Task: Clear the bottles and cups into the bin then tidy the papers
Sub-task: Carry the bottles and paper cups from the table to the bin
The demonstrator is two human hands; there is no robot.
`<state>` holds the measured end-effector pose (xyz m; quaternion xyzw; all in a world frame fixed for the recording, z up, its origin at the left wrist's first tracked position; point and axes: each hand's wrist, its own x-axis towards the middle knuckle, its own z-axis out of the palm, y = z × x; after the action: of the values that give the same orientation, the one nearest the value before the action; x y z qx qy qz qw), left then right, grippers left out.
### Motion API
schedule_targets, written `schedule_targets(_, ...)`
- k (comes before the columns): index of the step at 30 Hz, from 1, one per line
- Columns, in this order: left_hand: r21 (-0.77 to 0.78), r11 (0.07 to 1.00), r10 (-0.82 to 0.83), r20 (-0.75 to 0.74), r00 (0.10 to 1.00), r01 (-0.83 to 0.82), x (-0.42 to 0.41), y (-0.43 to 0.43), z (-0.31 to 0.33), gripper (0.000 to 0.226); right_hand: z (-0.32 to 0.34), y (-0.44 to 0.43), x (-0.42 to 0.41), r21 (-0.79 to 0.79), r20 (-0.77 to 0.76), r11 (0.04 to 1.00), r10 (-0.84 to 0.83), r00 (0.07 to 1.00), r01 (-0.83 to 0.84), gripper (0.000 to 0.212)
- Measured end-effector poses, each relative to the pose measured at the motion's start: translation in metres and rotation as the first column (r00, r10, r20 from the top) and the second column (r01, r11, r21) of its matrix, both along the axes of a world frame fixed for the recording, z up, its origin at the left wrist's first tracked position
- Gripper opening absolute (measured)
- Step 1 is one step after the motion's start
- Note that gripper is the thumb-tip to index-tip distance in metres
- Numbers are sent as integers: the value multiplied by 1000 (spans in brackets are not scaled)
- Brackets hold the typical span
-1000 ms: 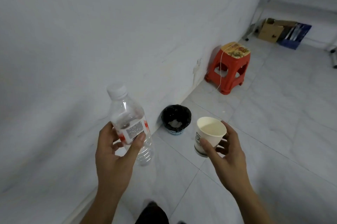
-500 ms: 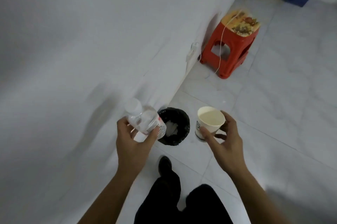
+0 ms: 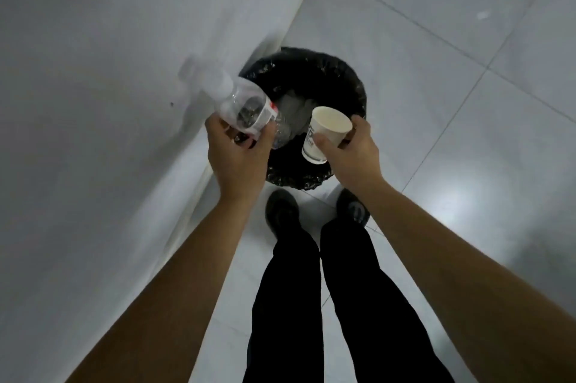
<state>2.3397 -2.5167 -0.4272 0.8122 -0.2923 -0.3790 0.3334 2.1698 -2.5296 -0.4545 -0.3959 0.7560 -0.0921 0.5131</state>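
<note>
A round bin (image 3: 336,67) lined with a black bag stands on the floor against the wall, with some pale crumpled trash inside. My left hand (image 3: 238,161) grips a clear plastic bottle (image 3: 237,102) with a white cap and a red and white label, tilted over the bin's left rim, cap pointing up and left. My right hand (image 3: 350,152) holds a white paper cup (image 3: 324,133), empty and roughly upright, above the bin's near right part. No papers are in view.
A white wall (image 3: 109,102) runs along the left, meeting the pale tiled floor (image 3: 467,102) right beside the bin. My legs in black trousers (image 3: 311,304) and dark shoes (image 3: 282,211) stand just short of the bin.
I have stepped up to the bin and look straight down on it. Both hands moved forward over it, the bottle tipped further. The red stool has left the view.
</note>
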Motion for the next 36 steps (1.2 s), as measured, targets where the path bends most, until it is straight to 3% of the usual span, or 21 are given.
schedule_targets(6, 94, 993, -77, 141, 987, 64, 3, 3, -131, 63, -130, -3, 24, 53, -13, 995, 84, 996, -83, 78)
schedule_targets(10, 152, 974, -194, 192, 962, 166, -2, 8, -140, 86, -136, -3, 30, 70, 0, 993, 97, 995, -97, 81)
schedule_targets(12, 90, 981, -188, 198, 962, 173, -5, 16, -114, 81, -106, 0, 26, 3, -28, 991, 133, 991, -133, 77)
schedule_targets(16, -38, 978, -194, 192, 962, 205, -14, 31, -15, 54, 1, 10, 3, -140, -78, 972, 180, 981, -190, 58)
schedule_targets(21, -136, 957, -230, 173, 958, 254, -36, 31, 171, 42, 184, 18, -41, -264, -93, 944, 178, 980, -197, 54)
schedule_targets(26, -241, 895, -331, 208, 920, 376, -57, 38, 363, 50, 374, 34, -76, -416, -110, 904, 60, 992, -101, 52)
schedule_targets(31, -466, 728, -402, 305, 863, 504, -77, 38, 499, 49, 516, 55, -102, -634, -145, 770, -27, 989, -72, 52)
schedule_targets(36, -591, 617, -418, 313, 853, 520, -82, 36, 568, 46, 582, 90, -112, -792, -140, 610, -242, 960, 39, 52)
